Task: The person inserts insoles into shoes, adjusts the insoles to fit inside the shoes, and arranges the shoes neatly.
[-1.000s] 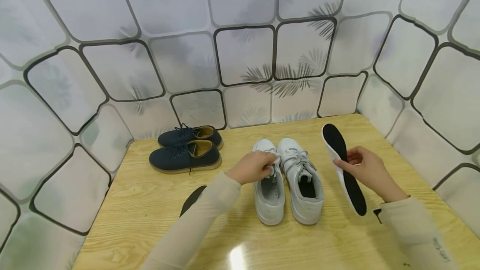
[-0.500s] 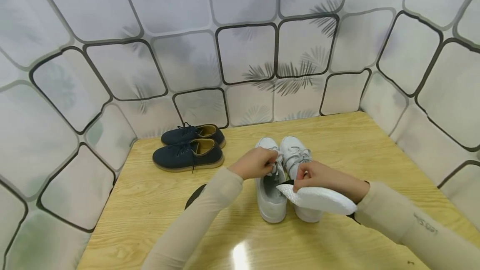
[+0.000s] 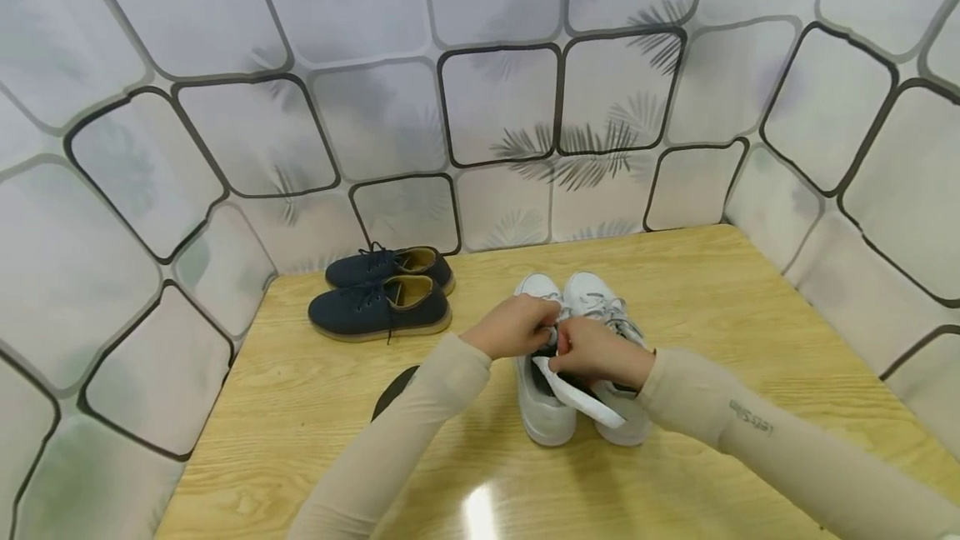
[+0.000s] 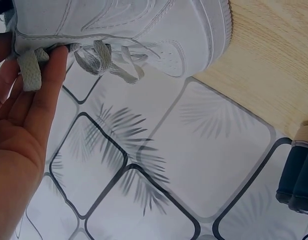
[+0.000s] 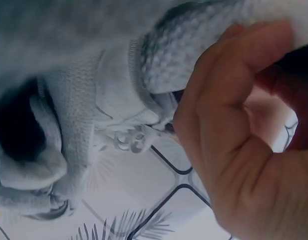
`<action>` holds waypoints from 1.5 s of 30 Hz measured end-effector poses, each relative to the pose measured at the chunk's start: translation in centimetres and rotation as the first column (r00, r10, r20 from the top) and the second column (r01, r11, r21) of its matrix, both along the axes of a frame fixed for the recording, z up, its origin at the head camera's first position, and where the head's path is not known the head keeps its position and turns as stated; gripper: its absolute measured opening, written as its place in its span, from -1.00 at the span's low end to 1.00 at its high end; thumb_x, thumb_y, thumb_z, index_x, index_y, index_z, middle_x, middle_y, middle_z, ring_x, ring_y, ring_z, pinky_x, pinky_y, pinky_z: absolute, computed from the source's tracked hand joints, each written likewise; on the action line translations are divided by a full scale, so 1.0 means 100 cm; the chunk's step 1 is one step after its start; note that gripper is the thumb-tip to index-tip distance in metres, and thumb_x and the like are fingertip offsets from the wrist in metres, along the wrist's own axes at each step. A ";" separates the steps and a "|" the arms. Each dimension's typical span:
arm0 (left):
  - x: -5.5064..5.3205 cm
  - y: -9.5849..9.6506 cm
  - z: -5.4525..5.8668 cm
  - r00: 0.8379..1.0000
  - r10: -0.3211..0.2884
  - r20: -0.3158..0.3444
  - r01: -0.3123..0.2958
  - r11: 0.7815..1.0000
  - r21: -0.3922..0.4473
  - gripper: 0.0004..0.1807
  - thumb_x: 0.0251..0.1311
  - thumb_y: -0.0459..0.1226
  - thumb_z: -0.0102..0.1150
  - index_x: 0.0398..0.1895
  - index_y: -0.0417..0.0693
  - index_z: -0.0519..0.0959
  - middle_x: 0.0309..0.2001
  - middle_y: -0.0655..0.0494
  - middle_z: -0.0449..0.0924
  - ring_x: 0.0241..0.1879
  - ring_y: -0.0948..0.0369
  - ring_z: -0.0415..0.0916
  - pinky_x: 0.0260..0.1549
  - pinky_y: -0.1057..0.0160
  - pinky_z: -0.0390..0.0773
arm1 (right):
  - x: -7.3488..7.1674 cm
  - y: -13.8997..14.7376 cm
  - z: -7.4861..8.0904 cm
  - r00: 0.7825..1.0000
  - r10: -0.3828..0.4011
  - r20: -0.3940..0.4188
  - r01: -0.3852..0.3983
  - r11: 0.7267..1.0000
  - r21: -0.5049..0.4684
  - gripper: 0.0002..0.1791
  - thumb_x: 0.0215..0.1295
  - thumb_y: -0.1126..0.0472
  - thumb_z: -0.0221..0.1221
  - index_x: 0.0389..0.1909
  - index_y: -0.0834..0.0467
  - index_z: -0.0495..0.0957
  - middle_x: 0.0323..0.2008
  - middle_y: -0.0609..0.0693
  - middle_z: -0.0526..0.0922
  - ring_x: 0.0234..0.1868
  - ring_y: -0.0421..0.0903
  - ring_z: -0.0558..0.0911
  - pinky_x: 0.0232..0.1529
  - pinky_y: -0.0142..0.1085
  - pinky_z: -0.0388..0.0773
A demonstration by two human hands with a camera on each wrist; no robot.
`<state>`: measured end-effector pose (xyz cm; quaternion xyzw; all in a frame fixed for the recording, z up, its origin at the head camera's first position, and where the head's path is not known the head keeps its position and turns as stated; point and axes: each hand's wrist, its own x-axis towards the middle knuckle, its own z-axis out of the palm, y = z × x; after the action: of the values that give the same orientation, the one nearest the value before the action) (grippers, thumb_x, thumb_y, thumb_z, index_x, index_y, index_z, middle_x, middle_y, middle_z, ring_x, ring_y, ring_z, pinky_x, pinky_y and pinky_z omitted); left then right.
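Two white lace-up sneakers stand side by side, toes away from me. At the left sneaker (image 3: 551, 419), my left hand (image 3: 516, 328) grips the tongue area by the laces; the left wrist view shows the fingers (image 4: 54, 70) under its edge, beside a loose grey lace loop (image 4: 31, 72). My right hand (image 3: 606, 350) pinches an insole (image 3: 587, 403), white textured underside showing. Its front end dips into the left sneaker's opening and its heel end sticks out over the right sneaker (image 3: 626, 423), partly covering it. Close up, curled right fingers (image 5: 218, 100) hold the insole (image 5: 186, 50).
Two navy lace-up shoes (image 3: 375, 311) lie side by side at the back left of the wooden table (image 3: 247, 440). A second dark insole (image 3: 393, 392) lies partly under my left forearm. Patterned cloth walls (image 3: 495, 107) enclose the back and sides.
My right hand has brought the insole from the right side of the table over to the left sneaker, tilting it and putting its front end in. My left hand keeps its grip there.
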<state>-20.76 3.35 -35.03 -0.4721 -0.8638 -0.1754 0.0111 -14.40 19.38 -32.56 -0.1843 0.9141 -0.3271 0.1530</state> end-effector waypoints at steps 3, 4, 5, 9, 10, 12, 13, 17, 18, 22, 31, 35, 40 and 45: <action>0.000 0.000 0.001 1.000 -0.005 -0.020 0.005 1.000 0.005 -0.75 0.11 -0.47 0.17 -0.56 -0.03 0.34 -0.61 0.22 0.25 -0.55 0.27 0.21 -0.49 0.37 0.20 | -0.002 -0.004 -0.001 0.998 -0.003 -0.058 0.006 0.999 0.048 -0.79 0.02 0.30 0.22 -0.61 0.17 0.36 -0.65 -0.05 0.43 -0.74 -0.22 0.41 -0.66 -0.40 0.36; 0.000 -0.001 0.001 1.000 -0.008 -0.023 0.008 1.000 0.008 -0.75 0.11 -0.47 0.17 -0.56 -0.04 0.34 -0.61 0.22 0.26 -0.55 0.27 0.22 -0.49 0.36 0.20 | -0.003 -0.005 -0.001 0.997 -0.002 -0.075 0.006 0.998 0.056 -0.79 0.02 0.31 0.22 -0.62 0.17 0.36 -0.65 -0.05 0.43 -0.73 -0.22 0.42 -0.65 -0.39 0.37; 0.000 -0.001 0.002 1.000 -0.011 -0.028 0.011 1.000 0.010 -0.75 0.11 -0.47 0.17 -0.56 -0.04 0.34 -0.61 0.21 0.27 -0.54 0.26 0.22 -0.49 0.36 0.21 | -0.003 -0.007 -0.001 0.996 -0.002 -0.093 0.008 0.998 0.064 -0.79 0.01 0.31 0.22 -0.63 0.17 0.36 -0.66 -0.06 0.42 -0.71 -0.21 0.42 -0.63 -0.38 0.36; -0.001 -0.002 0.001 0.999 -0.021 -0.044 0.022 1.000 0.021 -0.78 0.11 -0.47 0.19 -0.53 -0.05 0.39 -0.57 0.18 0.39 -0.53 0.26 0.29 -0.46 0.34 0.30 | -0.002 -0.011 -0.003 0.982 0.009 -0.191 0.008 0.996 0.085 -0.81 -0.02 0.32 0.23 -0.59 0.20 0.37 -0.67 -0.07 0.37 -0.62 -0.16 0.37 -0.54 -0.32 0.29; -0.001 -0.002 0.001 0.999 -0.020 -0.044 0.021 1.000 0.022 -0.79 0.12 -0.46 0.19 -0.51 -0.05 0.40 -0.56 0.18 0.42 -0.53 0.26 0.31 -0.45 0.33 0.32 | -0.001 -0.013 -0.003 0.979 0.013 -0.205 0.006 0.996 0.090 -0.83 0.01 0.31 0.24 -0.53 0.22 0.40 -0.66 -0.07 0.38 -0.61 -0.16 0.37 -0.53 -0.31 0.29; -0.001 -0.002 0.000 0.999 -0.013 -0.045 0.014 1.000 0.020 -0.80 0.14 -0.45 0.20 -0.50 -0.04 0.41 -0.54 0.18 0.45 -0.51 0.27 0.33 -0.44 0.34 0.35 | 0.004 -0.017 -0.003 0.976 0.018 -0.216 0.008 0.993 0.117 -0.82 0.08 0.28 0.23 -0.51 0.24 0.41 -0.68 -0.07 0.36 -0.62 -0.15 0.36 -0.55 -0.30 0.27; -0.001 -0.002 -0.001 0.999 -0.007 -0.041 0.008 1.000 0.017 -0.80 0.15 -0.44 0.20 -0.51 -0.04 0.41 -0.55 0.18 0.44 -0.52 0.26 0.32 -0.44 0.34 0.34 | 0.007 -0.019 -0.003 0.975 0.031 -0.219 0.000 0.990 0.143 -0.80 0.14 0.26 0.21 -0.53 0.24 0.41 -0.71 -0.07 0.34 -0.64 -0.15 0.34 -0.57 -0.31 0.24; 0.000 -0.001 -0.004 0.999 0.014 -0.036 -0.014 1.000 -0.002 -0.77 0.16 -0.42 0.19 -0.54 -0.03 0.37 -0.59 0.20 0.33 -0.55 0.27 0.26 -0.48 0.37 0.26 | 0.027 -0.028 0.003 0.970 0.104 -0.220 -0.031 0.950 0.310 -0.52 0.31 0.03 0.18 -0.74 0.16 0.33 -0.79 -0.04 0.27 -0.77 -0.14 0.30 -0.69 -0.32 0.19; 0.000 -0.001 -0.004 0.999 0.017 -0.035 -0.017 1.000 -0.006 -0.75 0.16 -0.42 0.18 -0.55 -0.02 0.35 -0.60 0.21 0.30 -0.56 0.27 0.24 -0.49 0.38 0.24 | 0.032 -0.030 0.006 0.967 0.126 -0.220 -0.041 0.934 0.355 -0.45 0.31 -0.03 0.17 -0.79 0.14 0.30 -0.82 -0.03 0.26 -0.80 -0.13 0.29 -0.73 -0.32 0.18; 0.001 0.000 -0.005 0.999 0.025 -0.030 -0.025 1.000 -0.013 -0.72 0.15 -0.41 0.17 -0.56 0.02 0.30 -0.61 0.23 0.24 -0.57 0.28 0.20 -0.50 0.39 0.19 | 0.049 -0.031 0.013 0.950 0.191 -0.248 -0.060 0.888 0.457 -0.43 0.19 -0.12 0.26 -0.80 0.13 0.29 -0.82 -0.01 0.29 -0.80 -0.07 0.35 -0.78 -0.25 0.26; 0.001 -0.001 -0.006 0.999 0.018 -0.047 -0.017 1.000 0.023 -0.74 0.15 -0.43 0.20 -0.56 -0.03 0.35 -0.60 0.22 0.28 -0.56 0.27 0.22 -0.49 0.37 0.22 | 0.046 -0.023 0.019 0.926 0.213 -0.311 -0.127 0.953 0.274 -0.63 0.05 0.34 0.18 -0.78 0.07 0.23 -0.78 -0.14 0.15 -0.72 -0.21 0.15 -0.67 -0.37 0.07; 0.001 -0.002 -0.005 0.999 0.016 -0.051 -0.015 0.999 0.029 -0.74 0.14 -0.44 0.19 -0.57 -0.03 0.35 -0.60 0.22 0.29 -0.56 0.26 0.24 -0.49 0.36 0.23 | 0.042 -0.024 0.019 0.908 0.224 -0.354 -0.138 0.958 0.251 -0.63 -0.02 0.40 0.17 -0.78 0.08 0.21 -0.78 -0.14 0.16 -0.69 -0.21 0.16 -0.62 -0.37 0.10; 0.000 0.000 -0.005 0.999 0.027 -0.036 -0.026 0.999 0.026 -0.72 0.17 -0.43 0.18 -0.57 0.00 0.33 -0.61 0.21 0.30 -0.55 0.26 0.23 -0.48 0.36 0.23 | 0.026 -0.025 0.015 0.931 0.189 -0.311 -0.107 0.960 0.260 -0.70 -0.02 0.44 0.19 -0.74 0.14 0.30 -0.75 -0.07 0.29 -0.67 -0.15 0.25 -0.60 -0.34 0.17; 0.001 0.001 -0.006 0.999 0.037 -0.038 -0.036 0.999 0.030 -0.73 0.20 -0.38 0.19 -0.57 -0.01 0.35 -0.62 0.21 0.31 -0.56 0.27 0.24 -0.50 0.38 0.24 | 0.013 -0.023 0.007 0.924 0.186 -0.335 -0.096 0.959 0.268 -0.71 -0.03 0.42 0.19 -0.75 0.14 0.32 -0.72 -0.06 0.34 -0.64 -0.13 0.31 -0.58 -0.31 0.27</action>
<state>-20.63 3.44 -35.68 -0.4594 -0.8692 -0.1788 0.0378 -13.06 17.08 -31.87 -0.2856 0.9444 -0.1600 0.0297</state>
